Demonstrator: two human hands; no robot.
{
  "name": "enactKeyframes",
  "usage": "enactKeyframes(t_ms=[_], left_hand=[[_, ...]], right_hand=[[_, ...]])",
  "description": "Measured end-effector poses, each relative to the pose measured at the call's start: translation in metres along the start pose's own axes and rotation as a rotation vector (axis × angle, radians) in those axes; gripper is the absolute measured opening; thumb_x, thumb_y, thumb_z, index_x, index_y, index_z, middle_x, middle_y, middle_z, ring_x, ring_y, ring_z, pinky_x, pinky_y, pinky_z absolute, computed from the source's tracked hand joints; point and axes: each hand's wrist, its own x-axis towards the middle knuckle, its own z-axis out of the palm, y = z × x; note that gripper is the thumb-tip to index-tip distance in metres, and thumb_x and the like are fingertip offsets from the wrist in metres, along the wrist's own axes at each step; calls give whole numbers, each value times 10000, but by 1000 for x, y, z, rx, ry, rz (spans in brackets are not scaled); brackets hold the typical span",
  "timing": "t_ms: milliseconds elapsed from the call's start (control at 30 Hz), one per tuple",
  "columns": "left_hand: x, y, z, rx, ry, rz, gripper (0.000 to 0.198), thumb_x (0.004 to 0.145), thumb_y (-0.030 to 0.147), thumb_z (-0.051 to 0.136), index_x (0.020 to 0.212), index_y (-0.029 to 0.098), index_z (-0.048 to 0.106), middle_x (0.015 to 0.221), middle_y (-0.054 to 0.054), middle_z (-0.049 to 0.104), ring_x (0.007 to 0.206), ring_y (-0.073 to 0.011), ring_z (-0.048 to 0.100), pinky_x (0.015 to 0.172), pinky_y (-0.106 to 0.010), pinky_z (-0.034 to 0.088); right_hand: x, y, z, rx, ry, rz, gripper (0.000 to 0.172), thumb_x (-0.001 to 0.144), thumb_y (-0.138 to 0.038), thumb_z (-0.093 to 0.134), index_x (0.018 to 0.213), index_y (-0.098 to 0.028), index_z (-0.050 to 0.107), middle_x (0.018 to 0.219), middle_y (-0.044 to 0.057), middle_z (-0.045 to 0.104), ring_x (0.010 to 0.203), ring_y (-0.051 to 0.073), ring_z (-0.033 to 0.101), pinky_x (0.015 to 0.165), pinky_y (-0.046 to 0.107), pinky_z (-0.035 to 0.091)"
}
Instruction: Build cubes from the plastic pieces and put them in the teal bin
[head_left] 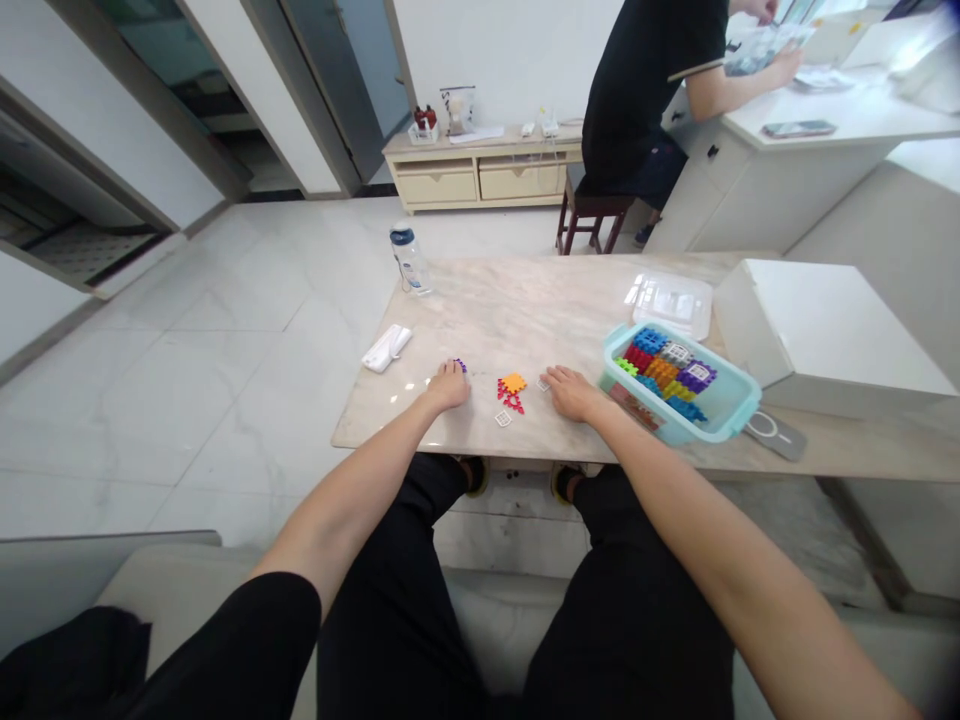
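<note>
On the marble-topped table, my left hand [450,385] is closed on a purple piece [460,366] that shows just past its fingertips. Between my hands lie an orange toothed piece [514,382] and red pieces [514,402], touching one another. A white square frame piece [503,419] rests nearer the table's front edge. My right hand [571,392] lies palm down with its fingers at another white piece [543,384]; whether it grips that piece is unclear. Right of this hand stands a light blue bin [720,410] holding blue, red, orange, purple and green blocks.
A bottle [409,262] and a white tissue pack [387,348] are at the table's left. A clear lid [673,305], a white box [832,325] and a grey phone-like object [780,438] surround the bin. Beyond, a person in black [649,90] sits on a stool.
</note>
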Motion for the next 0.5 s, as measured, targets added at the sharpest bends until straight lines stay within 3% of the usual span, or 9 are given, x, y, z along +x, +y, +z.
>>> enactKeyframes(t_ms=[100,200,267,367,500], left_hand=[[-12,17,0,-9,-117,106,471,1038,438,742,1433,194,660,1449,-125,672,1241,-281,701,1046,-522,634],[-23,30,-2,-42,-250,198,425,1055,433,717,1411,203,675,1443,-130,678,1224,-266,705,1040,-495,637],[-30,30,-9,-62,-305,219,413,1058,436,713,1399,205,683,1436,-125,682,1218,-265,707,1038,-487,638],[-40,19,-25,-68,-289,187,434,1050,438,724,1404,192,678,1424,-123,685,1218,-273,709,1031,-494,640],[-48,8,-35,-56,-198,140,493,1030,446,749,1443,196,653,1418,-133,698,1237,-274,711,1066,-482,619]], right_hand=[[0,-9,-3,7,1,47,680,1022,-147,497,1699,-110,447,1797,202,374,1675,358,336,1359,510,301],[0,-23,-10,12,26,59,683,1032,-183,523,1704,-105,433,1778,219,396,1635,374,383,1329,527,344],[2,-35,-17,16,44,33,601,1053,-189,505,1650,-124,517,1708,204,501,1562,337,470,1295,479,394],[9,-55,-26,13,76,-2,498,1059,-127,460,1519,-145,650,1559,175,640,1463,278,548,1255,383,425],[26,-77,-29,12,90,-15,497,1053,-100,485,1525,-150,635,1537,172,652,1423,280,569,1206,369,453]])
